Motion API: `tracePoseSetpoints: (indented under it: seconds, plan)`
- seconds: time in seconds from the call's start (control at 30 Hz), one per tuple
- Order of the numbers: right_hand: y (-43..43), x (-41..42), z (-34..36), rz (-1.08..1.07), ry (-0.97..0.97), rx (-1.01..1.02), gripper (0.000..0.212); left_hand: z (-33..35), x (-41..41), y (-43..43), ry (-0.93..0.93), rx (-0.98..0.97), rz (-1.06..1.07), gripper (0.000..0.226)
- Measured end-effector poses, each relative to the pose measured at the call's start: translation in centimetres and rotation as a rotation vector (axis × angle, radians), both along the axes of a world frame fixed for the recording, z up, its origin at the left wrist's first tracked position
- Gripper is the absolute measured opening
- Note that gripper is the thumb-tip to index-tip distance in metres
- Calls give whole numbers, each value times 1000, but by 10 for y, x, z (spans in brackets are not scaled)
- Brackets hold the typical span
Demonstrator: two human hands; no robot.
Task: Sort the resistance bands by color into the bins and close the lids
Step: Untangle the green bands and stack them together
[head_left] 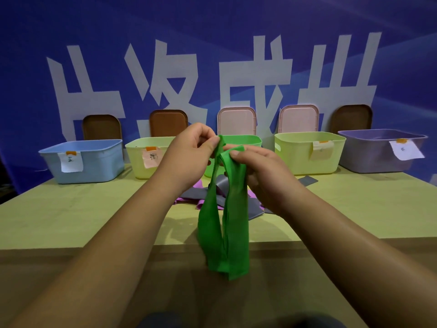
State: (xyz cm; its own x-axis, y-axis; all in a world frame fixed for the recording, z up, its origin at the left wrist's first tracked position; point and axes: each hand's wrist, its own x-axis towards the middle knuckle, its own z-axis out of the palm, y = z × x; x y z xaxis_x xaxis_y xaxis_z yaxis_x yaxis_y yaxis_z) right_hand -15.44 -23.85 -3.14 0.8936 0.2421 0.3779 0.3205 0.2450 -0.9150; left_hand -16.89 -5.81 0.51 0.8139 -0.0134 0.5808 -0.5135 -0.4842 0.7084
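Green band (pixel 224 235): up in the air over the table's (pixel 82 214) near edge, dangling in folds.
Left hand (pixel 189 150): pinching its top edge.
Right hand (pixel 262 171): pinching just beside.
Grey and purple bands (pixel 208 194): heaped beneath.
Bins: five, lids propped behind, green bin (pixel 246 139) straight ahead.

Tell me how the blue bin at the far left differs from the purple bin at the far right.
The blue bin is light blue; the purple bin is greyish purple. The blue bin's white label hangs nearly straight; the purple bin's label is tilted. Both stand open, without lids on.
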Motion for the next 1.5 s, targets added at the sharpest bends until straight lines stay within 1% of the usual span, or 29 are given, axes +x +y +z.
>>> tracePoseSetpoints:
  seconds: [0.13,0.27,0.33,0.4,0.47,0.53,0.6,0.63,0.7,0.77,0.8,0.83,0.87,0.93,1.03,1.07,1.1,1.17,1.2,1.27,1.33,1.37,1.43,1.47,1.5]
  plan:
    - [4,0,1,36,36,-1,17,-2,0,-1,-6,21,24,9]
    - [5,-2,3,42,49,-14,19,0,-1,1,54,-36,-17,11]
    - [2,-3,5,62,60,-14,21,1,-2,3,120,-109,-74,13]
    - [-1,-7,9,89,76,2,17,3,-2,6,194,-185,-166,13]
    - [-6,-11,14,114,93,4,17,5,-3,12,252,-200,-248,11]
    - [-11,-13,18,110,109,-7,15,8,-3,20,326,-167,-333,9]
    - [-17,-13,22,97,125,-44,18,14,-4,27,410,-59,-387,15]
    - [-21,-13,25,92,121,-75,18,19,-6,30,447,48,-374,26]
    - [-27,-14,30,112,117,-137,16,31,-12,33,517,346,-303,53]
    - [-33,-13,35,120,97,-216,13,43,-17,34,626,639,-240,69]
    - [-35,-12,36,115,78,-267,14,48,-18,33,698,751,-203,77]
    - [-37,-11,37,109,59,-315,20,53,-20,31,770,825,-155,83]
    - [-38,-10,38,109,52,-351,26,56,-21,27,832,867,-106,89]
    - [-39,-9,40,116,72,-395,34,57,-21,19,938,873,-27,97]
    - [-38,-14,43,131,87,-463,17,53,-22,6,1062,770,111,122]
    - [-38,-16,44,136,69,-512,14,51,-24,1,1081,777,160,122]
    - [-38,-17,45,137,43,-571,14,50,-26,-4,1071,802,223,116]
    - [-36,-19,47,128,10,-668,18,50,-27,-10,1014,904,360,102]
    - [-34,-21,48,113,3,-707,23,51,-28,-11,987,953,411,97]
    - [-30,-24,50,98,3,-749,32,54,-25,-7,894,1044,482,84]
    - [-28,-27,51,114,1,-745,26,55,-18,3,874,1087,502,74]
    - [-27,-29,51,125,-1,-728,23,54,-14,9,912,1064,467,72]
    - [-26,-31,50,118,24,-656,23,55,-11,21,1019,891,325,74]
    - [-26,-31,49,110,59,-595,32,54,-10,27,1060,779,240,75]
    - [-26,-31,47,105,100,-521,44,52,-9,34,1069,710,154,75]
